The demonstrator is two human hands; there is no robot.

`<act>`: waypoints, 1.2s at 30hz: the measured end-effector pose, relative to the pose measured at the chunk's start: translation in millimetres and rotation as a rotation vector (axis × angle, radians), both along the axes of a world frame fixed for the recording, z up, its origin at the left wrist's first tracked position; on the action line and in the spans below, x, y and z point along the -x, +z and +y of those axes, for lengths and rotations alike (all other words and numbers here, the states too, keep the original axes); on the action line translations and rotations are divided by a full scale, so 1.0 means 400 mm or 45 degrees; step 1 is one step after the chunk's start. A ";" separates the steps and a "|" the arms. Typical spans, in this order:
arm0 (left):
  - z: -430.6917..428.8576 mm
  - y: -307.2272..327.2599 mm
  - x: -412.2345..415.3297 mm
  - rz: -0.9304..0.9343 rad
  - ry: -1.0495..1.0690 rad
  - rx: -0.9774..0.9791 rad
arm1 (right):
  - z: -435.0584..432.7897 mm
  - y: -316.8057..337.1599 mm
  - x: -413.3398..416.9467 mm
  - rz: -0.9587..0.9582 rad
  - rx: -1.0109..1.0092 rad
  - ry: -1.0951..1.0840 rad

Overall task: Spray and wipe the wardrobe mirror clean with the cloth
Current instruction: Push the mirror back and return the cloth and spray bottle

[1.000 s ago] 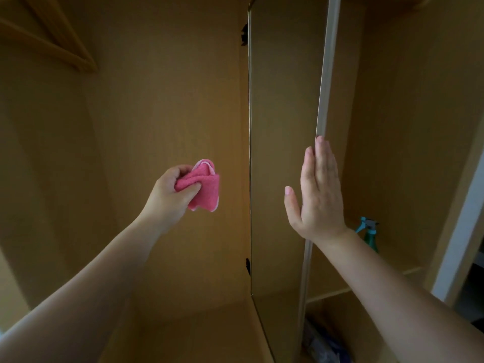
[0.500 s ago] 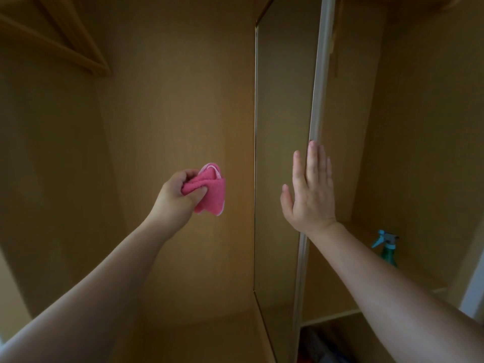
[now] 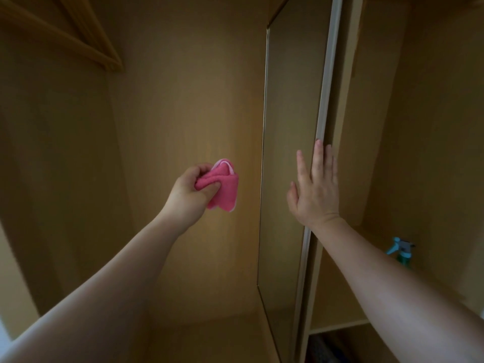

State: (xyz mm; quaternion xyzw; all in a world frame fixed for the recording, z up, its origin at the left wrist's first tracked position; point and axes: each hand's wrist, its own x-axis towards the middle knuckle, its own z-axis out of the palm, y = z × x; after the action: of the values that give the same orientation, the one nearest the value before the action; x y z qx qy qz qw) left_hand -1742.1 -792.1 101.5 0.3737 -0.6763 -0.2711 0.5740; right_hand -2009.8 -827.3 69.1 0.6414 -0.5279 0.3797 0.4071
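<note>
Two bare hands reach forward into the wardrobe. The left hand [image 3: 187,196] is clenched around one pink cloth [image 3: 222,188], a soft, fuzzy piece bunched into folds with a paler trim at its edge, held in the air in front of the back panel [image 3: 183,100] and just left of the mirror's near edge. The right hand [image 3: 315,191] is spread flat, fingers [image 3: 318,158] together and pointing up, palm laid against the mirror door, its fingertips at the pale frame strip [image 3: 327,87]; it grasps nothing. The single mirror [image 3: 290,113] is a tall, narrow, smooth pane standing upright, its long axis vertical, seen at a steep angle and reflecting the tan wood. One teal spray bottle [image 3: 400,251] stands on the shelf [image 3: 340,328] in the right compartment, partly hidden behind the right forearm. All panels are matte, light wood-grain board.
</note>
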 end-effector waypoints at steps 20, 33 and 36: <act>0.110 -0.018 0.133 0.061 -0.252 0.055 | 0.322 0.063 0.077 0.050 -0.192 0.220; 0.334 -0.097 0.554 -0.025 -0.345 0.016 | 0.504 -0.038 0.555 -0.100 -0.213 0.520; 0.339 -0.133 0.659 -0.051 -0.338 -0.076 | 0.508 -0.069 0.655 -0.128 -0.294 0.499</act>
State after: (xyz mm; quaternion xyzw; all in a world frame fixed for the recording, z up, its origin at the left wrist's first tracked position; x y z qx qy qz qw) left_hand -2005.9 -656.4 48.4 0.3031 -0.7229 -0.3570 0.5080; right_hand -2271.6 -624.2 41.5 0.7544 -0.4527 0.4200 0.2227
